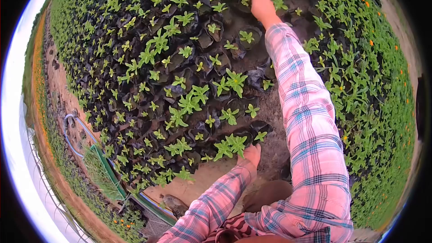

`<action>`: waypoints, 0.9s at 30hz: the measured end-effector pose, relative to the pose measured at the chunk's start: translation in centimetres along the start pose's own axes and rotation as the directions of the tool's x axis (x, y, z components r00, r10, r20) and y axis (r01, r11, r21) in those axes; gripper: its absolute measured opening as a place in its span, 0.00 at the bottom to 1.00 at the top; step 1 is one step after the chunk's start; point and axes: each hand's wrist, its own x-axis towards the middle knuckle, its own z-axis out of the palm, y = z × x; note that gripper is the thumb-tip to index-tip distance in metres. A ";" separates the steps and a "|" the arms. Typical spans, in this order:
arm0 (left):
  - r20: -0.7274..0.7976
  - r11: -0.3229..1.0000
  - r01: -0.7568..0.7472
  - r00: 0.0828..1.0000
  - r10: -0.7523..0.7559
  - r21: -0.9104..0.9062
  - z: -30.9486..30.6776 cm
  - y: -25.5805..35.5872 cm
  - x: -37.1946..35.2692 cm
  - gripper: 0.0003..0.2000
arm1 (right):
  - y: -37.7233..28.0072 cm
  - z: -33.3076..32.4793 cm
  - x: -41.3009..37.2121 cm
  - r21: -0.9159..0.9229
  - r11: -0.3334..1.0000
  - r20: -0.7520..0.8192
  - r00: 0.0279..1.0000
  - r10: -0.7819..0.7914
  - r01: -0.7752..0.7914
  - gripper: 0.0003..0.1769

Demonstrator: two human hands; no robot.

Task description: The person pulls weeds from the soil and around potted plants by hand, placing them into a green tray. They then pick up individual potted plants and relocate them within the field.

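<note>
Rows of small green seedlings in black plastic grow bags cover the ground. My left hand is low and close to my body. It touches the bag of a leafy seedling at the near edge of the rows, and the leaves hide its fingers. My right hand reaches far out on a pink plaid sleeve. It is down among the bags between two small seedlings, and I cannot see whether it grips anything.
A bare strip of dark soil runs under my right arm. Denser plants with orange flowers fill the right side. A blue hose, a green crate and a wire fence lie to the left. My shoe is on sandy ground.
</note>
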 end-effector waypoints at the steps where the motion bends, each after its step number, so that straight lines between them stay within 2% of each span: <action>1: -0.054 1.000 -0.011 0.998 0.012 0.020 0.0 0.0 0.1 0.10 | 0.6 0.1 0.1 -0.004 1.000 -0.003 1.000 -0.001 0.001 0.09; 2: -0.059 1.000 -0.014 0.998 0.015 0.017 0.1 0.1 0.1 0.10 | 1.2 0.1 0.1 -0.010 0.999 0.027 0.999 0.038 -0.038 0.09; 3: 0.030 1.000 -0.001 1.000 0.002 -0.016 -0.3 0.2 0.1 0.10 | 1.2 -0.9 -0.1 -0.018 0.997 0.056 0.995 0.078 -0.077 0.10; 4: 0.116 0.999 0.016 0.993 -0.010 -0.046 -0.6 0.2 0.3 0.10 | 0.4 -3.7 0.3 0.130 0.964 -0.159 0.955 0.251 -0.232 0.10; 5: 0.114 0.999 0.017 0.993 -0.011 -0.047 -0.5 0.2 0.4 0.10 | 0.3 -5.7 0.6 0.152 0.949 -0.218 0.927 0.304 -0.276 0.11; 7: 0.061 1.000 0.001 0.998 -0.002 0.009 0.1 0.3 0.3 0.10 | 3.8 -6.2 1.0 0.018 0.971 -0.305 0.924 0.231 -0.237 0.13; 8: 0.062 1.000 -0.001 0.998 0.000 0.009 0.3 0.3 0.2 0.10 | 5.2 -5.9 1.2 0.017 0.971 -0.306 0.923 0.232 -0.239 0.13; 10: 0.066 1.000 -0.015 0.998 0.014 0.012 0.1 0.1 0.4 0.10 | 7.7 -4.6 1.4 -0.303 0.922 -0.106 0.970 0.221 -0.243 0.17; 11: 0.063 1.000 -0.011 0.998 0.010 0.014 -0.2 0.2 0.4 0.10 | 8.7 -4.0 1.6 -0.298 0.923 -0.108 0.970 0.219 -0.242 0.17; 13: 0.178 0.997 0.068 0.982 -0.061 -0.033 -1.4 0.5 0.4 0.10 | 9.7 -3.2 1.7 -0.244 0.958 0.054 0.984 0.170 -0.152 0.21; 15: 0.138 0.999 0.036 0.990 -0.033 -0.018 -0.7 0.2 0.4 0.10 | 10.4 -2.4 1.4 -0.256 0.952 0.041 0.982 0.184 -0.168 0.22; 17: 0.094 1.000 0.007 0.996 -0.007 -0.005 -0.2 0.2 0.3 0.10 | 10.9 -2.1 1.3 -0.192 0.968 -0.004 0.986 0.164 -0.162 0.21; 18: 0.140 0.999 0.033 0.990 -0.031 -0.007 -0.9 0.4 0.5 0.10 | 10.9 -2.3 1.7 -0.193 0.968 -0.006 0.987 0.162 -0.160 0.21; 20: 0.182 0.998 0.057 0.982 -0.054 -0.013 -1.3 0.5 0.7 0.10 | 10.9 -2.7 2.6 0.195 0.941 -0.037 0.956 0.290 -0.277 0.20; 21: 0.160 0.998 0.060 0.986 -0.054 -0.033 -1.1 0.5 0.6 0.10 | 10.1 -3.8 2.9 0.194 0.941 -0.036 0.957 0.288 -0.276 0.20; 23: 0.147 0.997 0.061 0.988 -0.053 -0.052 -0.7 0.3 0.4 0.10 | 7.1 -6.8 3.4 0.439 0.897 -0.184 0.982 0.033 0.052 0.20; 25: 0.125 1.000 -0.008 0.992 0.011 -0.024 -0.7 0.1 0.6 0.11 | 5.8 -8.0 4.6 0.439 0.886 -0.091 0.988 -0.125 0.152 0.19; 26: 0.120 1.000 -0.009 0.993 0.012 -0.021 -0.6 0.1 0.7 0.11 | 3.7 -7.7 3.8 0.381 0.921 -0.143 0.989 -0.036 0.088 0.19; 27: 0.123 0.999 0.001 0.992 0.004 -0.039 -0.6 0.0 0.7 0.11 | 3.4 -7.5 4.1 0.380 0.920 -0.148 0.988 -0.038 0.092 0.19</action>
